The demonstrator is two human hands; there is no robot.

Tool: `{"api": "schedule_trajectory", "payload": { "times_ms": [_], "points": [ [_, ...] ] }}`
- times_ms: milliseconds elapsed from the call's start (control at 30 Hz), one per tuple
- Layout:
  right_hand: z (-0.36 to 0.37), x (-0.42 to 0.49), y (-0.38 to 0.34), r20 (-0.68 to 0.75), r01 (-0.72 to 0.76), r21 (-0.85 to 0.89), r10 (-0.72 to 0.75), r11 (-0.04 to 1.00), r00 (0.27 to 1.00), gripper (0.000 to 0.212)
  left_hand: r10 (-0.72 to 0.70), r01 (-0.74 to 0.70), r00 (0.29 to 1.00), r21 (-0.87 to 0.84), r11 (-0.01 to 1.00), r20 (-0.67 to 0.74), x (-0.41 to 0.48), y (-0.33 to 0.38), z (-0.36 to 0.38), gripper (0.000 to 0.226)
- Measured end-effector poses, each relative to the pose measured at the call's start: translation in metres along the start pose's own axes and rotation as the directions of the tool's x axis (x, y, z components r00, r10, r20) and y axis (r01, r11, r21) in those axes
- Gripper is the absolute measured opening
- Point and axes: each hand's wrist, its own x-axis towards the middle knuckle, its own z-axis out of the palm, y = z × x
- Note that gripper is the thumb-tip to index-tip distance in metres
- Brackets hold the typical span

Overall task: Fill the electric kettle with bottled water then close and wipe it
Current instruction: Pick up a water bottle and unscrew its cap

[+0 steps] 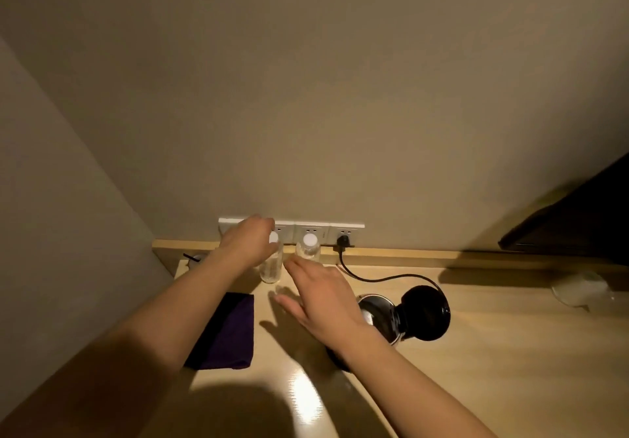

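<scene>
Left hand (250, 240) curled round left bottle (271, 264) near white cap, on desk (476, 352) by wall. I see right hand (320, 305) spread flat, holding nothing, just short of right bottle (309, 250). Kettle (391, 322) lid up, right of hand. Purple cloth (228, 332) folded under left forearm.
</scene>
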Motion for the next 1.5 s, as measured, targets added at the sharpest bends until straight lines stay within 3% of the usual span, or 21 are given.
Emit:
{"api": "schedule_trajectory", "payload": {
  "times_ms": [133,267,367,500,700,867,1033,1133,1200,1300,1367,1500],
  "points": [
    [0.026,0.017,-0.003,0.131,-0.101,0.033,0.096,0.994,0.987,0.061,0.098,-0.098,0.995,0.054,0.994,0.011,0.008,-0.005,0.004,0.033],
    [0.044,0.025,-0.003,0.17,-0.309,0.248,0.273,0.918,0.947,0.064,0.144,-0.144,0.989,-0.001,0.99,-0.03,-0.009,-0.007,0.001,0.027],
    [0.051,0.029,-0.003,0.163,-0.369,0.4,0.332,0.839,0.929,0.076,0.207,-0.207,0.976,0.005,0.978,-0.068,-0.03,-0.009,-0.019,0.026],
    [0.054,0.034,-0.007,0.1,-0.32,0.627,0.334,0.71,0.937,0.087,0.378,-0.377,0.923,0.031,0.926,-0.065,-0.053,-0.015,-0.056,0.025],
    [0.035,0.029,-0.017,0.071,-0.228,0.767,0.274,0.599,0.959,0.065,0.626,-0.627,0.779,0.069,0.776,0.027,-0.08,-0.022,-0.092,0.025],
    [0.033,0.013,-0.027,0.066,-0.219,0.8,0.28,0.558,0.958,0.063,0.56,-0.554,0.828,0.105,0.826,-0.036,-0.1,-0.015,-0.089,0.033],
    [0.038,0.0,-0.035,0.037,-0.231,0.8,0.338,0.554,0.94,0.06,0.382,-0.384,0.905,0.026,0.923,-0.186,-0.119,-0.005,-0.064,0.034],
    [0.043,-0.008,-0.038,0.03,-0.243,0.806,0.372,0.54,0.928,0.061,0.345,-0.347,0.909,0.034,0.937,-0.232,-0.127,-0.001,-0.049,0.039],
    [0.045,-0.012,-0.036,0.049,-0.254,0.81,0.37,0.529,0.928,0.062,0.447,-0.457,0.873,-0.008,0.89,-0.194,-0.127,-0.007,-0.052,0.04],
    [0.041,-0.016,-0.034,0.071,-0.267,0.79,0.349,0.552,0.934,0.063,0.71,-0.708,0.704,-0.069,0.703,0.004,-0.113,-0.02,-0.069,0.045],
    [0.039,-0.016,-0.034,0.074,-0.267,0.773,0.336,0.575,0.939,0.065,0.782,-0.781,0.618,-0.048,0.622,0.082,-0.104,-0.022,-0.075,0.041],
    [0.04,-0.017,-0.034,0.09,-0.283,0.783,0.349,0.554,0.933,0.067,0.795,-0.795,0.606,0.016,0.606,0.032,-0.099,-0.019,-0.072,0.038]
  ]
}}
